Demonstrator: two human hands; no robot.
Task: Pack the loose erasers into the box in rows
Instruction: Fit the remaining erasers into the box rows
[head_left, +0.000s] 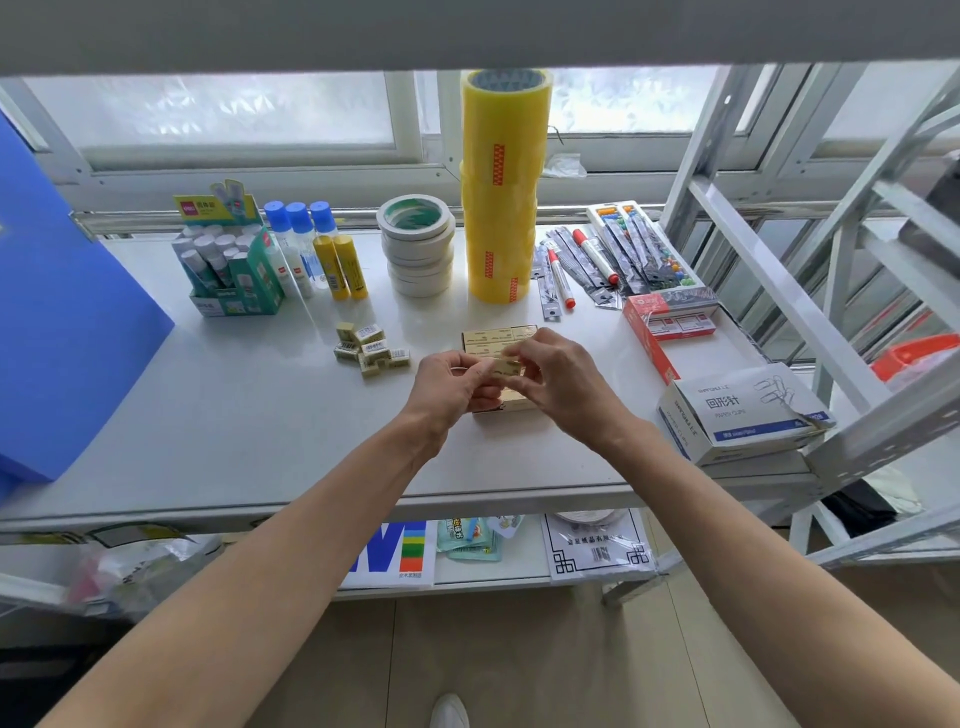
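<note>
A small yellow box (496, 338) lies on the white shelf top (260, 415), with rows of pale yellow erasers showing in its far part. Both hands hover over its near part. My left hand (449, 382) and my right hand (558, 376) pinch one eraser (506, 366) between their fingertips, just above the box. A heap of several loose erasers (370, 348) with barcode wrappers lies to the left of the box. My hands hide the box's middle.
Behind the box stand a tall stack of yellow tape rolls (503, 187) and white tape rolls (418, 244). Glue sticks (228, 265) stand at the back left, markers (592, 260) at the back right. A paper-clip carton (737, 413) and a red box (670, 327) sit right. A blue folder (62, 312) fills the left.
</note>
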